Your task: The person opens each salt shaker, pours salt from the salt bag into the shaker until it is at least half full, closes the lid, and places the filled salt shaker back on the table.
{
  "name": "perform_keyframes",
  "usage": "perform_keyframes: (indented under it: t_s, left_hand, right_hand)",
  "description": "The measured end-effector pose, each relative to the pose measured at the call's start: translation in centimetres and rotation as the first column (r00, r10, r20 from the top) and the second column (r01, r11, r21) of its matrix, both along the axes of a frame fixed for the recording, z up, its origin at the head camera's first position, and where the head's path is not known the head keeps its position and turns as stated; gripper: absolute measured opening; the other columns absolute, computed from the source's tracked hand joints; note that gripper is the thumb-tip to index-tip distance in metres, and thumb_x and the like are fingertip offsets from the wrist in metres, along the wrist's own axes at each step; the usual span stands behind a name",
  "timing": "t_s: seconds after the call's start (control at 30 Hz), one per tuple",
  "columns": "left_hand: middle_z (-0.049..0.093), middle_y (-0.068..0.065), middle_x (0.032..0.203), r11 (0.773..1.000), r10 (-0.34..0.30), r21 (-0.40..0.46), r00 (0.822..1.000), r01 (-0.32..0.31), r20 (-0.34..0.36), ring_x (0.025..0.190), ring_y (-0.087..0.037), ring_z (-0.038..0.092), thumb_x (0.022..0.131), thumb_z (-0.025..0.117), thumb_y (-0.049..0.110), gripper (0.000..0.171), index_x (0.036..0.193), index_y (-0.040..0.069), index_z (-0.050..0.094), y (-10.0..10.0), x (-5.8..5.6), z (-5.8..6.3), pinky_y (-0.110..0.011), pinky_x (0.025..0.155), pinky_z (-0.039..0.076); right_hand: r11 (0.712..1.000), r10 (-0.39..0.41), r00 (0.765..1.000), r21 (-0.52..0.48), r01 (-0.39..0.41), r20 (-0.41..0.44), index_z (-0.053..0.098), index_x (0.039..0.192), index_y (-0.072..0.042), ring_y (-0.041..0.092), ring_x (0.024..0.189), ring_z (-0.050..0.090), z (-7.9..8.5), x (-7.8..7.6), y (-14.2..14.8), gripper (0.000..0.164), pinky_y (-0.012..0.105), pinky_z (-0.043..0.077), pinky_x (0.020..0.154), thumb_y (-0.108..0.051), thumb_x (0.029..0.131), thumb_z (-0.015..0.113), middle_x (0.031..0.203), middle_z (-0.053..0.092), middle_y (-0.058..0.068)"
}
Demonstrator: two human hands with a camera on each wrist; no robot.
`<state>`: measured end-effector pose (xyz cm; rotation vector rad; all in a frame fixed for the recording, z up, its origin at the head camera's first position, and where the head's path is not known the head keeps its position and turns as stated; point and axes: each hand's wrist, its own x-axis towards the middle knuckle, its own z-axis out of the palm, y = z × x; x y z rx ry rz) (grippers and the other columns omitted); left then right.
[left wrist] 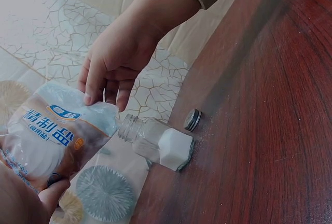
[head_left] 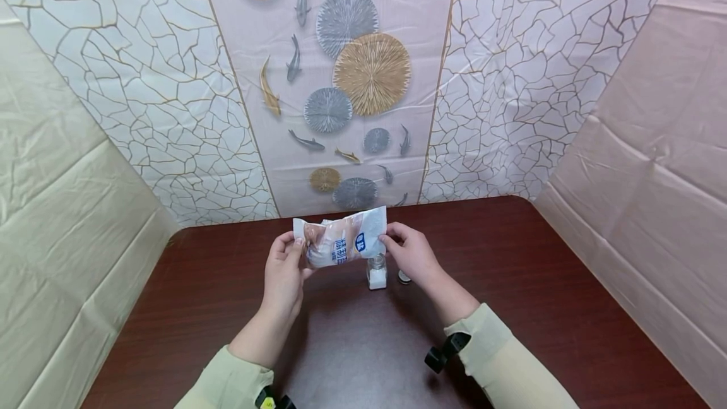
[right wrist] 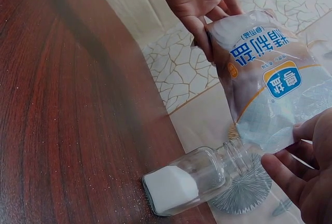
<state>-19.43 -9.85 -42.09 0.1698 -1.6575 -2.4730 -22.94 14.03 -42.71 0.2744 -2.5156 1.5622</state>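
"Where's the glossy plastic packet (head_left: 339,240)?"

"Aloft, by the mouth of a clear glass jar (left wrist: 155,142); left hand (head_left: 283,281) grips the bulging end, right hand (head_left: 414,254) pinches the flat one."

"Below?"

"White powder (left wrist: 175,149) in the jar, round lid (left wrist: 192,120) near, wood-grained worktop (head_left: 352,339)."

The bag (head_left: 341,238) consists of flexible plastic film, glossy and creased, with a printed face. The bottle (right wrist: 210,169) appears to be clear glass, smooth and reflective; its granular fill (left wrist: 175,149) is matt. The cap (left wrist: 192,120) has a shiny, metallic-looking finish. The surface (head_left: 352,358) shows a smooth, semi-gloss wood grain. The side drape (head_left: 636,169) is wrinkled cloth with a slight sheen. The sleeve (head_left: 500,346) is matt cloth.
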Motion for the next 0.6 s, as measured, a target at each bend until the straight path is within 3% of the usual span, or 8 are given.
perform_keyframes:
  t_s: [0.2, 0.4, 0.6]
  left_hand:
    - [0.063, -0.001, 0.114, 1.000, -0.005, -0.008, 1.000, 0.005, 0.007, 0.099, -0.016, 0.059, 0.105, 0.047, 0.015, 0.015, 0.120, 0.012, 0.050, -0.05, -0.05, 0.01, -0.030, 0.067, 0.053]
    - [0.063, -0.002, 0.115, 1.000, -0.008, -0.014, 1.000, 0.008, 0.013, 0.101, -0.017, 0.057, 0.105, 0.047, 0.016, 0.016, 0.121, 0.012, 0.050, -0.14, -0.11, 0.01, -0.030, 0.068, 0.052]
    - [0.063, -0.001, 0.114, 1.000, -0.008, -0.006, 1.000, 0.008, 0.016, 0.100, -0.017, 0.058, 0.105, 0.047, 0.015, 0.016, 0.121, 0.013, 0.051, -0.22, -0.12, -0.10, -0.029, 0.067, 0.052]
  right_hand:
    - [1.000, 0.001, 1.000, -0.001, -0.001, -0.001, 0.069, 0.107, -0.006, 0.019, 0.076, 0.066, 0.00, 0.07, -0.02, 0.012, 0.032, 0.056, 0.068, -0.011, 0.097, 0.064, 0.097, 0.069, 0.011]
    - [1.000, -0.003, 1.000, -0.010, 0.003, 0.009, 0.069, 0.108, -0.007, 0.032, 0.083, 0.067, -0.09, -0.01, -0.02, 0.013, 0.033, 0.056, 0.069, -0.011, 0.097, 0.064, 0.098, 0.069, 0.012]
    - [1.000, -0.004, 1.000, -0.003, 0.004, 0.005, 0.069, 0.108, -0.007, 0.021, 0.077, 0.066, -0.15, 0.00, -0.11, 0.013, 0.032, 0.056, 0.068, -0.011, 0.097, 0.064, 0.097, 0.069, 0.010]
